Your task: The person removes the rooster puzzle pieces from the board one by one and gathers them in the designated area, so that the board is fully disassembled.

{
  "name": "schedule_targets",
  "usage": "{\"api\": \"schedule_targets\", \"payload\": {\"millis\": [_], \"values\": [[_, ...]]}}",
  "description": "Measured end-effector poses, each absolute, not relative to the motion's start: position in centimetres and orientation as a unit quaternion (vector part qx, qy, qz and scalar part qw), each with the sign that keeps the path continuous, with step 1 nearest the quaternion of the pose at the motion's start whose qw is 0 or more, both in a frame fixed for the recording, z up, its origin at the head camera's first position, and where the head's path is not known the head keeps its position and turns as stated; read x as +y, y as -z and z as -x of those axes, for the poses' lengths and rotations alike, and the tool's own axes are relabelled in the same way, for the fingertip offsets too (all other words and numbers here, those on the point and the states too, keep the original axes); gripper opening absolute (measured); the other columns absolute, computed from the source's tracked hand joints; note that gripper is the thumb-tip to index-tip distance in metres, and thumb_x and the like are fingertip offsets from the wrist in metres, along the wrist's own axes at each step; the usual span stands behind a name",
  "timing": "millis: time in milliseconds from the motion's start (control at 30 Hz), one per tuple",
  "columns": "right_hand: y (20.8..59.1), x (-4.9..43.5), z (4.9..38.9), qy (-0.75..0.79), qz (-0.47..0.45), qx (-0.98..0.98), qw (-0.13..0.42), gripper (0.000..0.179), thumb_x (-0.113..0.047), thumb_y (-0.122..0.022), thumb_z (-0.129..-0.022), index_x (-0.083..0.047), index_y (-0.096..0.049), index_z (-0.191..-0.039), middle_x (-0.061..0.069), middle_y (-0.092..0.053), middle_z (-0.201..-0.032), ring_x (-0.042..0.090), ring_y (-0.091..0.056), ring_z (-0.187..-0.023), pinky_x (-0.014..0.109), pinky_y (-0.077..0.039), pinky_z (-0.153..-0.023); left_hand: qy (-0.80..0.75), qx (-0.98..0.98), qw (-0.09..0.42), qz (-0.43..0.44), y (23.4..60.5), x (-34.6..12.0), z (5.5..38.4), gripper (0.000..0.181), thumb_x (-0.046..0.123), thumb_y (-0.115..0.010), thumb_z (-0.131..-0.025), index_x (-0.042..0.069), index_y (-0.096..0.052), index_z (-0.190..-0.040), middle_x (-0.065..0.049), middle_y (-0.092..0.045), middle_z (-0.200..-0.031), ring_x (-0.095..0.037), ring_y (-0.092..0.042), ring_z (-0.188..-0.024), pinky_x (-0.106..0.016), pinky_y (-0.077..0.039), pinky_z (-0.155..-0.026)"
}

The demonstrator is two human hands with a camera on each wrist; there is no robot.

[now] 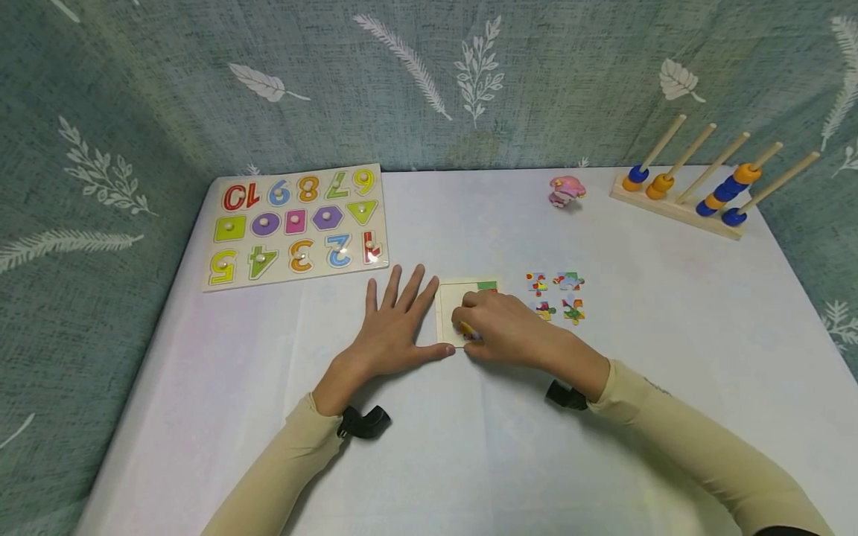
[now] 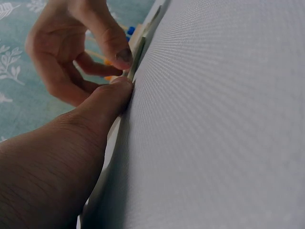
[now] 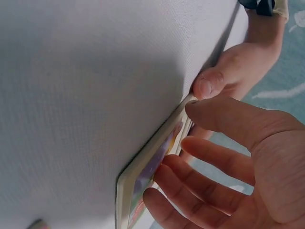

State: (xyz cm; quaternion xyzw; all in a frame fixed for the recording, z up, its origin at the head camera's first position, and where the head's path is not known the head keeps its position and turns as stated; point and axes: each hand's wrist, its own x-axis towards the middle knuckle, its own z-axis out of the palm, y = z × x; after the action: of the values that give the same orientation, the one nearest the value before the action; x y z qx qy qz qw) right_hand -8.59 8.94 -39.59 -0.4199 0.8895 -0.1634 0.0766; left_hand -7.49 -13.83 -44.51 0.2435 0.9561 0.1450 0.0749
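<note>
A small square wooden puzzle tray (image 1: pixel 447 316) lies on the table between both hands. My left hand (image 1: pixel 391 339) is spread flat beside its left side, thumb reaching to the near left corner. Over the tray bends my right hand (image 1: pixel 506 327), fingertips on the pieces inside it and thumb at the near rim. Below those fingers shows a yellow and purple puzzle piece (image 1: pixel 467 330); the hand hides much of the tray. A green and red piece (image 1: pixel 488 286) sits in the far right corner. In the right wrist view, purple printed pieces (image 3: pixel 151 164) lie within the tray's rim.
Several loose puzzle pieces (image 1: pixel 568 281) lie right of the tray. A number and shape board (image 1: pixel 281 205) is at the back left. A pink figurine (image 1: pixel 566 190) stands at the back, and a wooden bead stacker (image 1: pixel 684 212) at the back right. Patterned cloth (image 1: pixel 415 82) rises behind.
</note>
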Motion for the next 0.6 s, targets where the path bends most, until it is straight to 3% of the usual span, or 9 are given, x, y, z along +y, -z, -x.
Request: {"api": "schedule_targets", "payload": {"millis": [267,600], "values": [[39.62,8.83,8.43,0.152,0.419,0.891,0.081,0.019,-0.003,-0.074,-0.076,-0.011,-0.070,-0.093,-0.002,-0.054,-0.086,0.014,-0.049,-0.075,0.029,-0.044,-0.062,-0.141,0.956,0.071,-0.246,44.47,-13.83,7.55,0.109,0.079,-0.055,-0.082,0.019,-0.013,-0.162,-0.008,0.001,-0.168,-0.038,0.012,-0.151,-0.068,0.008,-0.111],[39.56,8.72,8.59,0.159,0.411,0.894,0.082,0.021,-0.003,-0.080,-0.074,-0.012,-0.072,-0.091,-0.002,-0.055,-0.087,0.015,-0.050,-0.076,0.030,-0.045,-0.065,-0.144,0.957,0.070,-0.241,44.51,-13.83,7.47,0.109,0.078,-0.056,-0.082,0.019,-0.013,-0.162,-0.008,0.000,-0.168,-0.038,0.011,-0.151,-0.067,0.009,-0.111]]}}
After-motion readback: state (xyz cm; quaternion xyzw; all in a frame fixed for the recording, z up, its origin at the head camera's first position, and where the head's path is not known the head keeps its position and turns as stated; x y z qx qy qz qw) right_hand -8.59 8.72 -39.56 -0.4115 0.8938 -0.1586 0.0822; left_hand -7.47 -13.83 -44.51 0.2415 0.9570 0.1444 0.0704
